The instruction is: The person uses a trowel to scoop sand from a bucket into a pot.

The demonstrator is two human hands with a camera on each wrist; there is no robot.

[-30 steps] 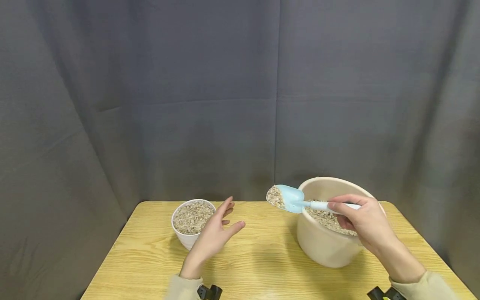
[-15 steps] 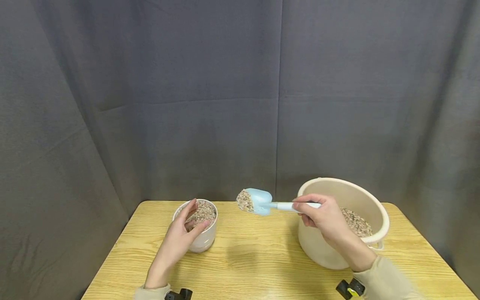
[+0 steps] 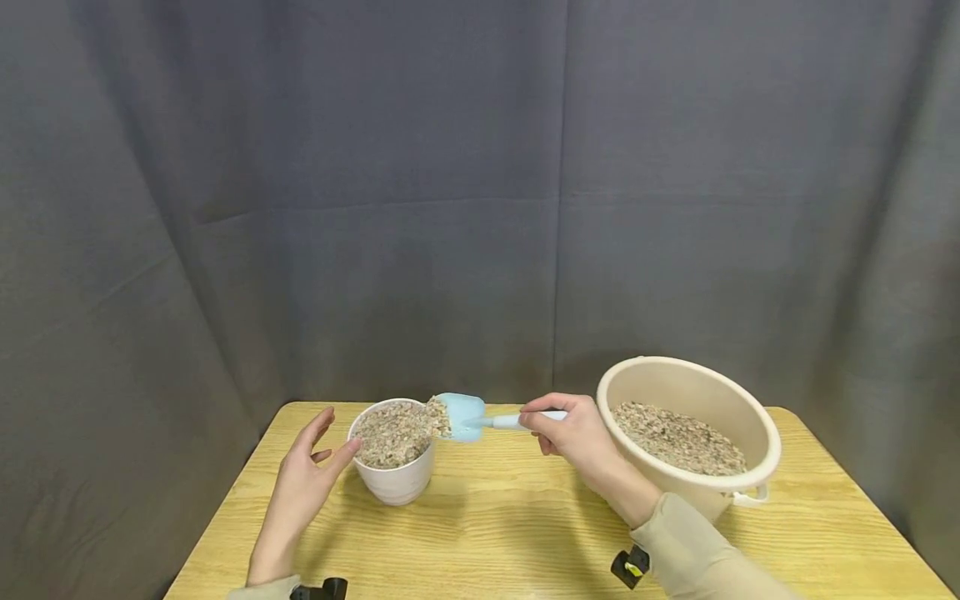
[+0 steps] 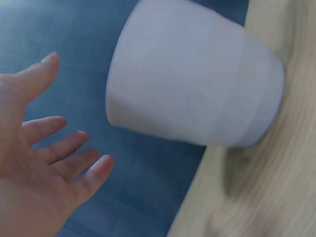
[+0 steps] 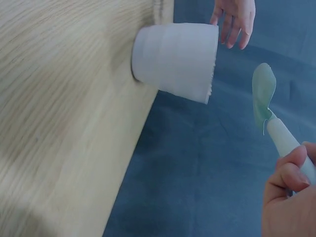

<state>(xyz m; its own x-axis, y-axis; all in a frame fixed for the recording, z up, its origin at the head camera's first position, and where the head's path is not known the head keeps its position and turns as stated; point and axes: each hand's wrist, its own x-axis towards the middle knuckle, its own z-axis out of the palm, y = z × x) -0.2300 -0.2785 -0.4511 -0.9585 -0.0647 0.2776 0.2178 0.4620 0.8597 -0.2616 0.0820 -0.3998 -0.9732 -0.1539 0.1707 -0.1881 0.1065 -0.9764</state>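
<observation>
My right hand [image 3: 573,429] grips the white handle of a small light-blue scoop [image 3: 462,417]. Coarse beige-brown grains lie on the scoop's tip, which overlaps the right rim of a white pot [image 3: 397,483] in the head view. The right wrist view shows the scoop [image 5: 264,91] raised above the level of the pot's rim. Similar grains [image 3: 393,433] fill the pot up to its rim. To the pot's left is my left hand [image 3: 303,479], fingers spread and loosely bent, holding nothing. A gap separates this hand [image 4: 54,163] from the pot [image 4: 192,74] in the left wrist view.
At the right of the wooden table [image 3: 495,533] stands a large cream bucket [image 3: 761,433] with a side handle, part-filled with the same grains [image 3: 678,437]. A dark grey curtain [image 3: 480,208] hangs behind the table's back edge.
The right hand has carried the loaded scoop leftward from over the bucket to the pot's rim. My left hand has moved left, across the pot, to its left side.
</observation>
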